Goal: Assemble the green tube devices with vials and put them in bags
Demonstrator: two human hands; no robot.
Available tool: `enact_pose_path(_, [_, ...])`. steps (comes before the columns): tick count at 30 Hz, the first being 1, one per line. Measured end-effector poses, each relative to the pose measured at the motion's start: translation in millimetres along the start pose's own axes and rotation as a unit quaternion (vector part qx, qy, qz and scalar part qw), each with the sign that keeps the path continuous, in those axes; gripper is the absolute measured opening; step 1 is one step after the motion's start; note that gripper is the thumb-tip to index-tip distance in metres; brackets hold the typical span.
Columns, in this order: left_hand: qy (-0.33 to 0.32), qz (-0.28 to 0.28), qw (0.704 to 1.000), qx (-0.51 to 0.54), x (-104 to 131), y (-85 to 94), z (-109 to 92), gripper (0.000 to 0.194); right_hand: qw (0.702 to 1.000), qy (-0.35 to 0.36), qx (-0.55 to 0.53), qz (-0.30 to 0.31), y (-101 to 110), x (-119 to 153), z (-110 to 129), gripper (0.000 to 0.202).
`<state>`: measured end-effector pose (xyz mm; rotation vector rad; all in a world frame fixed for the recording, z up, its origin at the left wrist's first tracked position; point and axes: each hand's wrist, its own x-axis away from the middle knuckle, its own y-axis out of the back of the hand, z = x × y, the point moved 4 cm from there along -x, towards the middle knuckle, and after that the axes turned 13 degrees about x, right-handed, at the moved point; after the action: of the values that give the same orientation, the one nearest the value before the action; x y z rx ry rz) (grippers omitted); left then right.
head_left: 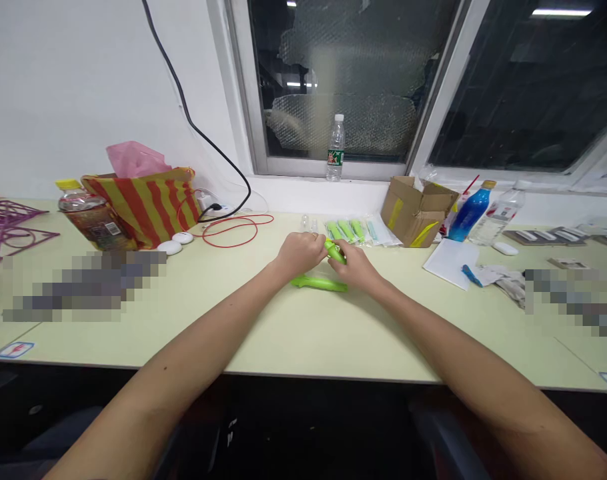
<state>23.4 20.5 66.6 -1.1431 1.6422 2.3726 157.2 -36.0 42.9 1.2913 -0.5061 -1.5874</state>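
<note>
Over the middle of the table, my left hand (303, 255) and my right hand (355, 265) meet at a bright green, rounded plastic piece (335, 252). My right hand is closed around its lower right side. At its upper left end the fingers of my left hand are pinched together, and a thin ring shows on one finger. What lies inside the left fist is hidden. Just below both hands, a second long green plastic piece (321, 285) lies flat on the table (303, 333). Beyond them, several similar green pieces (347, 231) rest in clear plastic bags.
At the back right stands an open cardboard box (413, 212), near a blue bottle (472, 212) and a white pad (451, 263). A striped bag (156, 207), a drink bottle (93, 217) and a red cable (231, 232) occupy the left. A water bottle (335, 150) stands on the sill.
</note>
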Motion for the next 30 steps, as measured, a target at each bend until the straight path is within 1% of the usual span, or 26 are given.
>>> enact_pose_path(2, [-0.023, -0.019, 1.0, 0.003, 0.3, 0.6, -0.7, 0.026, 1.0, -0.015, -0.016, 0.005, 0.5, 0.9, 2.0, 0.041])
enact_pose_path(5, [-0.052, -0.035, 0.998, -0.003, 1.9, 0.2, -3.7, 0.025, 0.997, -0.055, -0.048, 0.036, -3.4, 2.1, 2.2, 0.043])
enact_pose_path(7, [-0.064, -0.039, 0.997, -0.007, 3.1, -0.3, -5.0, 0.025, 0.994, -0.078, -0.059, 0.056, -7.5, 1.6, -0.3, 0.043])
enact_pose_path(9, [-0.068, -0.043, 0.997, -0.004, 3.6, 0.6, -5.9, 0.026, 0.992, -0.1, -0.049, 0.061, -9.7, -0.1, -6.1, 0.044])
enact_pose_path(11, [-0.056, -0.053, 0.997, 0.006, 3.3, 3.0, -6.6, 0.028, 0.99, -0.128, -0.011, 0.051, -7.9, -1.5, -14.9, 0.045])
enact_pose_path(13, [-0.025, -0.069, 0.997, 0.024, 2.4, 6.2, -6.7, 0.029, 0.988, -0.145, 0.042, 0.041, -2.8, -1.8, -22.0, 0.049])
enact_pose_path(15, [0.008, -0.081, 0.995, 0.058, 2.0, 8.2, -6.4, 0.028, 0.986, -0.142, 0.083, 0.039, 3.2, -1.1, -23.0, 0.055])
enact_pose_path(17, [0.039, -0.084, 0.991, 0.097, 2.4, 8.0, -5.0, 0.025, 0.984, -0.131, 0.113, 0.039, 8.0, 0.3, -17.5, 0.056])
enact_pose_path(20, [0.078, -0.076, 0.984, 0.138, 3.5, 5.4, -1.4, 0.022, 0.982, -0.105, 0.152, 0.044, 9.4, 2.5, -2.0, 0.051])
enact_pose_path(24, [0.106, -0.041, 0.983, 0.141, 2.9, 1.4, 1.3, 0.018, 0.98, -0.076, 0.177, 0.046, 5.8, 4.9, 11.9, 0.049])
enact_pose_path(26, [0.113, -0.014, 0.986, 0.119, 2.1, -0.9, 0.6, 0.018, 0.981, -0.062, 0.179, 0.034, 5.2, 5.5, 13.5, 0.051])
enact_pose_path(30, [0.104, 0.028, 0.994, 0.037, 1.6, -3.6, -6.7, 0.023, 0.986, -0.048, 0.158, 0.019, 4.5, 5.7, 12.7, 0.052])
